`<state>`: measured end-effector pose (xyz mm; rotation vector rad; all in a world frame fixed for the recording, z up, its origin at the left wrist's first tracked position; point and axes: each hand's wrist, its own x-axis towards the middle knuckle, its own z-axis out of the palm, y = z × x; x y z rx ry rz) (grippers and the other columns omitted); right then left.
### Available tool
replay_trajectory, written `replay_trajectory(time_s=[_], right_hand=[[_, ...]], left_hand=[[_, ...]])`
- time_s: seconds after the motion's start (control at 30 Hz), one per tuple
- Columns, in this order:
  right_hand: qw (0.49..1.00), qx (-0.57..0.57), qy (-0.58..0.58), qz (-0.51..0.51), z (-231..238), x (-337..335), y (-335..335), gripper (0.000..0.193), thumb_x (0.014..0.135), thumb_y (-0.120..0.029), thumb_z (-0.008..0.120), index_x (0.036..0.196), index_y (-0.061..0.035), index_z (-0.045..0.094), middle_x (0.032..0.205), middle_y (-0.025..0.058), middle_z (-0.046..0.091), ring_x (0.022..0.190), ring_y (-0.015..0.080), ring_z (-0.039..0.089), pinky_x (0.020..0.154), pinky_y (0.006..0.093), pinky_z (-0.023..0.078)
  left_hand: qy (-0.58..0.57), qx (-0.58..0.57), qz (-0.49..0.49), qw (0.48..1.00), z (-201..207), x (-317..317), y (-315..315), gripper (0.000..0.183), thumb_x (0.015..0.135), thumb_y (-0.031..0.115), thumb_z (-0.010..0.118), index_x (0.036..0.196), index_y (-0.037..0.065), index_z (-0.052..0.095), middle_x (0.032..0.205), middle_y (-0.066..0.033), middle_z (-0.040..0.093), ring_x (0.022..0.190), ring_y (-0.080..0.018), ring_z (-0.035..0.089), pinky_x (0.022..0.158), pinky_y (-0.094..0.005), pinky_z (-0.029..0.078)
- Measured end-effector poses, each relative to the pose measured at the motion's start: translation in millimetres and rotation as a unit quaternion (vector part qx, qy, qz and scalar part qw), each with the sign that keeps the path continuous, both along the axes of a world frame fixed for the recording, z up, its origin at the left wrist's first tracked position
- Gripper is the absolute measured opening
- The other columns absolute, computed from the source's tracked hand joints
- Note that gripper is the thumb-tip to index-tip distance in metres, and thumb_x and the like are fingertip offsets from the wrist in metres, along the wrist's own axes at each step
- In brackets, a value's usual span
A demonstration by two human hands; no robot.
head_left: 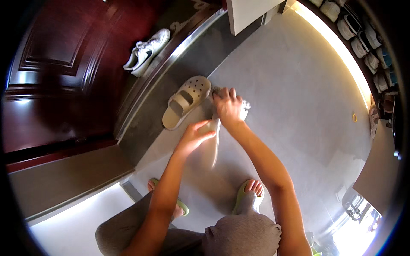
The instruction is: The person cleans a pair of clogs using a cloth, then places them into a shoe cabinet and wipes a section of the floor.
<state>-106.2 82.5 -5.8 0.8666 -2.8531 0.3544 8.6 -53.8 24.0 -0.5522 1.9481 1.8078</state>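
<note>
In the middle of the view, my right hand (pixel 228 106) is closed round a light-coloured shoe with a pale sole edge (pixel 218 143). The shoe is tipped up and partly blurred, and my fingers cover much of its upper part. Close by its left side is my left hand (pixel 194 137), thumb and fingers apart; whether it touches the shoe is hard to make out. A beige clog (pixel 194 91) with round holes and a wide strap lies on the floor just left of my right hand.
A white sneaker (pixel 147 52) stands by the dark red door (pixel 60 55), beyond a metal-edged threshold (pixel 188 38). Shelves of shoes (pixel 361 47) curve along the right, over a lit strip. A small yellow ring (pixel 354 118) lies on the grey floor. My feet wear green slippers (pixel 239 197).
</note>
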Motion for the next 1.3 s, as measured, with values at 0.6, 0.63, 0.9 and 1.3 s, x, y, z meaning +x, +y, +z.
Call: replay_trajectory(time_s=[0.6,0.63,0.9,1.3], right_hand=[[0.967,-0.14,-0.212,-0.014,-2.0,-1.5,12.4,0.03,0.08,-0.005,0.062,0.104,-0.0182,0.073,0.115,0.0035,0.059,0.11,0.027,0.056,0.087,0.0391,0.054],[0.967,-0.14,-0.213,-0.013,4.3,-0.4,18.7,0.03,0.08,-0.005,0.062,0.104,-0.0182,0.073,0.115,0.0035,0.059,0.11,0.027,0.056,0.087,0.0391,0.054],[0.917,-0.34,-0.187,0.089,22.9,15.4,51.0,0.046,0.07,0.005,0.06,0.111,-0.0135,0.07,0.114,0.0088,0.063,0.104,0.0317,0.058,0.087,0.0404,0.053],[0.956,-0.239,0.111,0.128,115.4,16.9,74.9,0.045,0.063,-0.008,0.068,0.106,-0.0201,0.073,0.112,0.0032,0.063,0.088,0.0224,0.06,0.071,0.0321,0.052]], left_hand=[[-0.081,-0.11,0.034,0.99,-23.4,-6.9,-14.7,0.074,0.082,0.036,0.079,0.139,0.001,0.048,0.126,-0.0072,0.059,0.111,-0.0138,0.055,0.084,-0.0302,0.049],[-0.083,-0.159,0.003,0.984,-36.6,-9.4,-25.4,0.078,0.082,0.04,0.078,0.141,0.002,0.045,0.129,-0.0069,0.056,0.112,-0.0143,0.054,0.083,-0.0311,0.049],[-0.138,0.101,-0.159,0.972,-7.6,-32.7,-23.6,0.095,0.07,0.028,0.086,0.145,-0.002,0.036,0.138,-0.0133,0.049,0.128,-0.0208,0.046,0.109,-0.034,0.035],[0.404,-0.415,-0.086,0.811,74.6,-15.1,40.5,0.075,0.06,0.015,0.087,0.124,0.003,0.049,0.116,-0.0168,0.055,0.106,-0.0361,0.055,0.091,-0.0444,0.045]])
